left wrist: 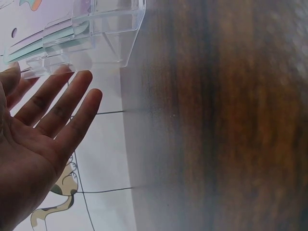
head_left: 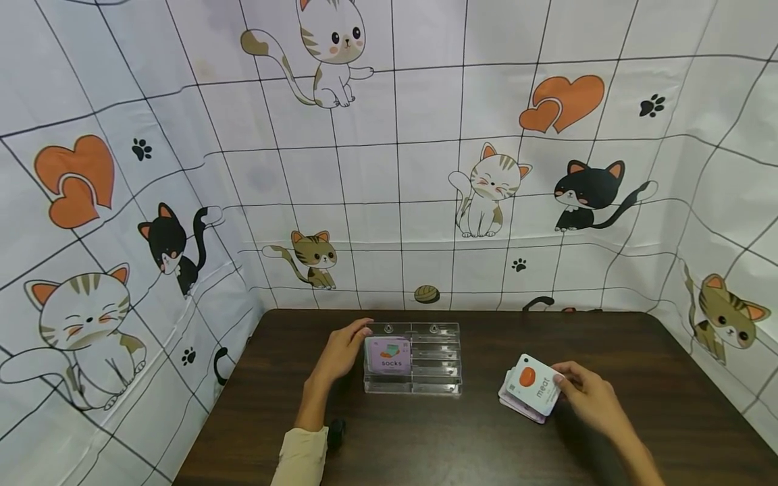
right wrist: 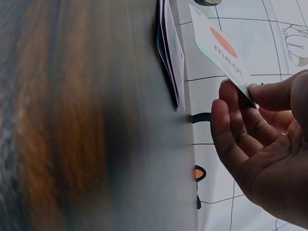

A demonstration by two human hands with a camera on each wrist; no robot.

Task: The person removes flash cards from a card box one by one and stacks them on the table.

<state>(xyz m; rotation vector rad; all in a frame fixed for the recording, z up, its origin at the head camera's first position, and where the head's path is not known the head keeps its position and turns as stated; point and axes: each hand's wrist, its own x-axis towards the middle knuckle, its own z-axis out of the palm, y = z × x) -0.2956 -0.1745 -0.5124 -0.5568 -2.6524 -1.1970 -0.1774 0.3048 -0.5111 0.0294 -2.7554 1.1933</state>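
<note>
On the table, a clear plastic card rack (head_left: pixel 436 388) with several tiers stands in front of my left hand (head_left: pixel 340 351). A purple "socks" card (head_left: pixel 389 356) sits in its left column. In the left wrist view my left fingers are mostly straight, with fingertips at the side of the rack (left wrist: pixel 113 31). My right hand (head_left: pixel 592 398) pinches a white "meat" card (head_left: pixel 537 386) by its edge, between thumb and fingers. The right wrist view shows that card (right wrist: pixel 221 48) tilted and raised off a small card pile (right wrist: pixel 171 53), which lies on the table.
The dark wooden table (head_left: pixel 425 439) meets a white cat-print cloth (head_left: pixel 419 175) at the back and sides. A small dark round object (head_left: pixel 336 432) is beside my left wrist. The rack's right column shows bare clear tiers.
</note>
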